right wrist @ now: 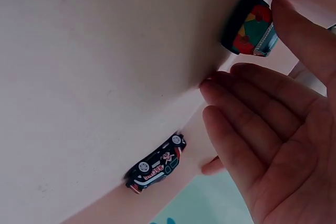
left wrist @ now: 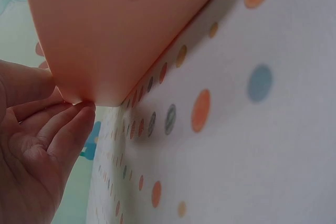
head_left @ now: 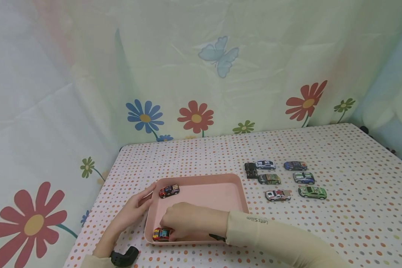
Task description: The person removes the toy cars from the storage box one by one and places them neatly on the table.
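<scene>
A shallow pink tray point(head_left: 201, 179) lies on the dotted tabletop. At its left side near the far corner, my left hand point(head_left: 134, 208) holds the rim, with fingertips against the outer wall point(left wrist: 126, 30) in the left wrist view. Inside, a red, yellow and teal toy car point(head_left: 161, 234) sits in the near left corner. Beside this car is my right hand point(head_left: 187, 219); in the right wrist view the thumb point(right wrist: 299, 32) touches the car point(right wrist: 252, 27), while the other fingers extend loosely below it. A black and red toy car point(head_left: 169, 191) rests in the far left corner.
Right of the tray stand several toy cars, among them a black one point(head_left: 251, 170), a white and red one point(head_left: 278, 195) and a green one point(head_left: 312, 192). A flower-printed curtain point(head_left: 254, 89) hangs behind the table.
</scene>
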The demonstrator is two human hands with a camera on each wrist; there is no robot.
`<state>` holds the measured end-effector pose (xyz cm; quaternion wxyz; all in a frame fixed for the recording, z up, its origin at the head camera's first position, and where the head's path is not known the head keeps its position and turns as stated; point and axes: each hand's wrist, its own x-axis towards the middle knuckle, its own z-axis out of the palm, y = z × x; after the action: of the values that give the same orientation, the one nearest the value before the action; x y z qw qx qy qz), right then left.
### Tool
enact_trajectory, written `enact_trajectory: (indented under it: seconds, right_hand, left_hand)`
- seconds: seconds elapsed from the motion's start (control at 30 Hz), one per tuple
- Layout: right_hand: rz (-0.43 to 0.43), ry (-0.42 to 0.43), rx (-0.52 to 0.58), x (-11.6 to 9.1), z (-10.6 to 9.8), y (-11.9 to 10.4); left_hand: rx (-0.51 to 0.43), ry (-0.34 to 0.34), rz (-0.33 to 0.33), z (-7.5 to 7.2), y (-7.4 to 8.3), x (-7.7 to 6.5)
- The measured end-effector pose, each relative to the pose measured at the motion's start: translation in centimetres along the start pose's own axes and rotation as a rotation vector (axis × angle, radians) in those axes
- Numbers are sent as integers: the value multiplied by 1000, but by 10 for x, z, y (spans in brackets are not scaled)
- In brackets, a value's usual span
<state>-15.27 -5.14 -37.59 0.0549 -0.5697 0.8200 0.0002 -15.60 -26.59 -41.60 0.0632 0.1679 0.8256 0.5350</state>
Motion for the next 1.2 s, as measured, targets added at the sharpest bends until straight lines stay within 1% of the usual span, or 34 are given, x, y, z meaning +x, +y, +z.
enact_trajectory:
  seconds: [0.1,0.27,0.33,0.47,0.63,0.87,1.03,1.1,1.2]
  right_hand:
    - [21,4,-21,-1,0,0]
    - [93,16,-46,-4,-1,2]
    - [105,14,-61,-5,-2,2]
    - [82,4,-95,-7,-4,1]
    - [58,44,-111,-7,-3,-3]
    - [74,93,-46,-3,-1,-2]
    - [58,94,-24,-7,-12,4]
    - [71,96,27,-10,-19,8]
    - [96,122,131,-17,-31,17]
  left_hand:
    - [1,0,-1,0,0,0]
    - [10,-1,4,-1,1,-1]
    - [13,2,4,-1,1,-1]
    - [0,-2,-1,-2,1,0]
    - [-17,-10,1,-1,0,0]
    - [-4,-6,10,1,1,-1]
    - [-11,-8,8,0,1,-1]
    - [-9,-7,10,0,1,0]
    - [-3,-2,0,1,1,0]
